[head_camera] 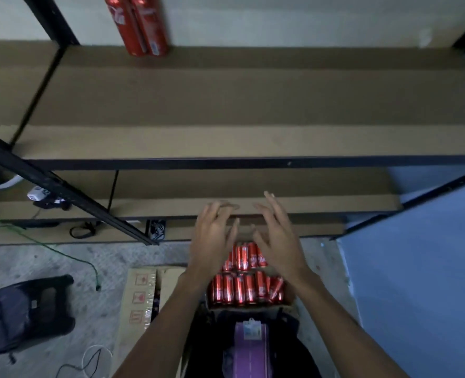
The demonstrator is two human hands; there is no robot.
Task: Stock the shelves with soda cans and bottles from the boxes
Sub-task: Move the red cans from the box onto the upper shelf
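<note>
Your left hand (212, 241) and right hand (277, 241) hover side by side, fingers spread and loosely bent, holding nothing, above the open brown cardboard box (290, 296) of slim red soda cans (242, 287) on the floor. Two tall red cans (141, 25) stand together at the back of the brown shelf board (253, 105)

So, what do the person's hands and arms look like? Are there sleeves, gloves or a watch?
The left hand and right hand are bare: no gloves, no ring or watch that I can see. Both forearms are bare too, no sleeve showing down to the picture's edge.
</note>
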